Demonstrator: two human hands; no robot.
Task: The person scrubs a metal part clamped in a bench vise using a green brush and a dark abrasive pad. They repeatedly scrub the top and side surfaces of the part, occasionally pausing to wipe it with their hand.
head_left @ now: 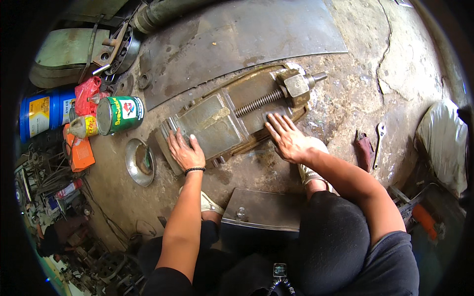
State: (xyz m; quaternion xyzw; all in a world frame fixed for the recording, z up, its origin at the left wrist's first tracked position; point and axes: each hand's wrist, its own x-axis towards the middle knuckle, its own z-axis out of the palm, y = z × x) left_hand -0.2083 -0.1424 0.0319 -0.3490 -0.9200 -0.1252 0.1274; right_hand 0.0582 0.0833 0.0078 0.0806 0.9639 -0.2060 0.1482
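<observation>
A large, greasy machine vise (210, 118) lies on the concrete floor in front of me, its threaded screw (259, 102) running toward a big square block (296, 86) at the far right end. My left hand (186, 152) rests on the near-left end of the vise by the jaw, fingers spread. With fingers stretched out, my right hand (289, 139) lies on the vise bed beside the screw. Neither hand grips anything. A dark bracelet (195, 169) circles my left wrist.
Left of the vise are a metal bowl (139, 163), a green can (120, 115), blue buckets (35, 116) and an orange box (78, 150). A wrench (379, 143) and a dark red cloth (364, 152) lie to the right. A metal sheet (247, 32) spreads behind; a metal box (264, 209) sits between my legs.
</observation>
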